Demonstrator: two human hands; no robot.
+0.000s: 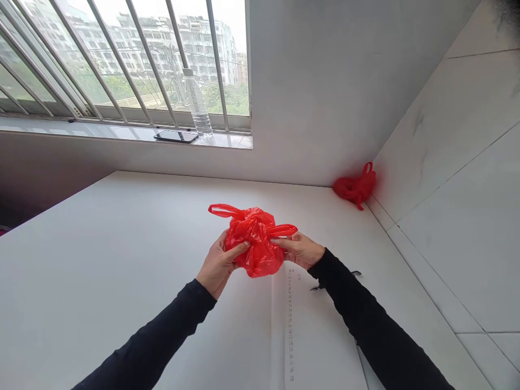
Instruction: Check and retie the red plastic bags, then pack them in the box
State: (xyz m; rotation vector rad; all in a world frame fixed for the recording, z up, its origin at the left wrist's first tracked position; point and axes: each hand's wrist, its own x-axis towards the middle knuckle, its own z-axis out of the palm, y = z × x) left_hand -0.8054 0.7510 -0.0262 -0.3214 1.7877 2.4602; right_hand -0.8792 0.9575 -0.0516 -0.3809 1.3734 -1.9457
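Note:
A bunched red plastic bag (pixel 260 257) is held up over the white table, its two handle loops sticking out to the upper left and to the right. My left hand (pixel 223 260) grips its left side, thumb across the front and the other fingers mostly hidden behind. On the right side, my right hand (pixel 298 248) holds the bag near the right loop, with the thumb pressed on the plastic. What the bag contains, if anything, is hidden.
Below the bag, a sheet of paper (pixel 312 336) with handwriting lies on the white table (pixel 122 260). A pen (pixel 316 288) is partly under my right sleeve. Another red bag (pixel 355 187) sits in the back right corner. A bottle (pixel 197 105) and phone (pixel 176 136) rest on the windowsill.

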